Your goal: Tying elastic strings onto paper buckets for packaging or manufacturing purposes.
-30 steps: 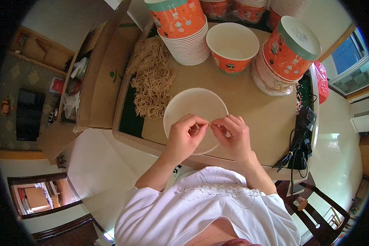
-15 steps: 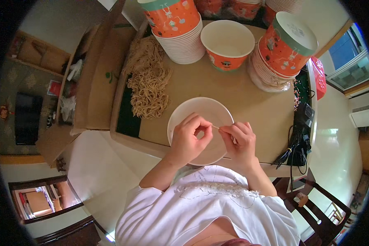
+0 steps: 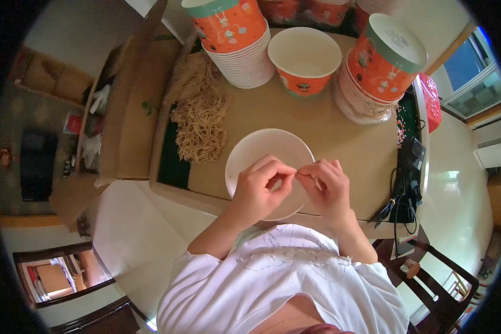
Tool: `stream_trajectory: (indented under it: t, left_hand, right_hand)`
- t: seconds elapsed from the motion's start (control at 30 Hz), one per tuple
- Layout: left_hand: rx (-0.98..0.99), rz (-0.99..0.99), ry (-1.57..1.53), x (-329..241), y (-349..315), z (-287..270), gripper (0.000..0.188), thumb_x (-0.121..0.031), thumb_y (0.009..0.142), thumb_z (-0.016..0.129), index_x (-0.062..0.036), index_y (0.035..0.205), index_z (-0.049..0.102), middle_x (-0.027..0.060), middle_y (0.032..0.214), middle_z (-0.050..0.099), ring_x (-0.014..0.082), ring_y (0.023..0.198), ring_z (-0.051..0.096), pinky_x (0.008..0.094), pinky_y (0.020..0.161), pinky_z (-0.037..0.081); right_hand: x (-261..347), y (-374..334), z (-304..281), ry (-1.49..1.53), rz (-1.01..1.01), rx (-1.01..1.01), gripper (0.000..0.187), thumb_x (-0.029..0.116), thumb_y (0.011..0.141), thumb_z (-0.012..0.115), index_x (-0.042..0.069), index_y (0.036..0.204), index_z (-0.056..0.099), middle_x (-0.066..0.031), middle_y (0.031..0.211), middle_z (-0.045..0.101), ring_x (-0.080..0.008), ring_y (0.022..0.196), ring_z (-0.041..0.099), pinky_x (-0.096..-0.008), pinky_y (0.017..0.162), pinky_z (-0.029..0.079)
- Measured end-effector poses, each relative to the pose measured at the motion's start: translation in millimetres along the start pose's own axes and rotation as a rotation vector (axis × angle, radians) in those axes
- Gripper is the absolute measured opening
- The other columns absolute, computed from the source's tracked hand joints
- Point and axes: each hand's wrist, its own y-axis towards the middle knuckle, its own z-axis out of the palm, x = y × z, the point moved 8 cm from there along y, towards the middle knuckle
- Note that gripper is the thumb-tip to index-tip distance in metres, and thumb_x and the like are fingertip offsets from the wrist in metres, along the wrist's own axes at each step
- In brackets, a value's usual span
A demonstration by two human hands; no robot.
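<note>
My left hand point(image 3: 260, 187) and my right hand point(image 3: 327, 187) meet over a white round bowl point(image 3: 261, 149) near the front edge of the brown table point(image 3: 334, 139). Both pinch a small thin thing between thumb and fingers; it is too small to tell what it is. The fingertips of the two hands almost touch. The bowl's inside looks plain white where it shows. A heap of dry tan noodles point(image 3: 197, 111) lies to the left of the bowl.
An open orange paper bowl point(image 3: 304, 58) stands at the back. Stacks of orange paper bowls stand at the back left point(image 3: 234, 39) and back right point(image 3: 381, 69). A black device with cables point(image 3: 407, 172) sits at the right edge. A cardboard box point(image 3: 122, 111) is on the left.
The view has shifted, so the bowl and both hands sit lower in the picture. The hands stay together over the bowl with fingers pinched.
</note>
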Motion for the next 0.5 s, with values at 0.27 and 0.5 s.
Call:
stream_trajectory:
  t: [0.27,0.5]
  left_hand:
    - [0.047,0.123,0.152,-21,6,-13,0.012,-0.001,0.077,0.071,-0.0056,0.086,0.064,0.0042,0.078,0.056,0.017,0.06,0.056,0.0288,0.052,0.046]
    - [-0.012,0.432,0.414,-63,10,-26,0.017,-0.003,0.077,0.07,-0.007,0.092,0.062,0.0046,0.084,0.054,0.022,0.073,0.059,0.0323,0.06,0.048]
  right_hand:
    - [-4,15,-6,0.162,0.012,0.214,0.01,0.006,0.077,0.072,0.008,0.082,0.063,-0.0003,0.074,0.06,-0.0159,0.058,0.047,-0.0287,0.064,0.037]
    - [-2,39,-10,0.134,-0.121,0.431,0.011,0.006,0.077,0.071,0.007,0.083,0.062,-0.0044,0.09,0.06,-0.0212,0.077,0.056,-0.0318,0.069,0.042]
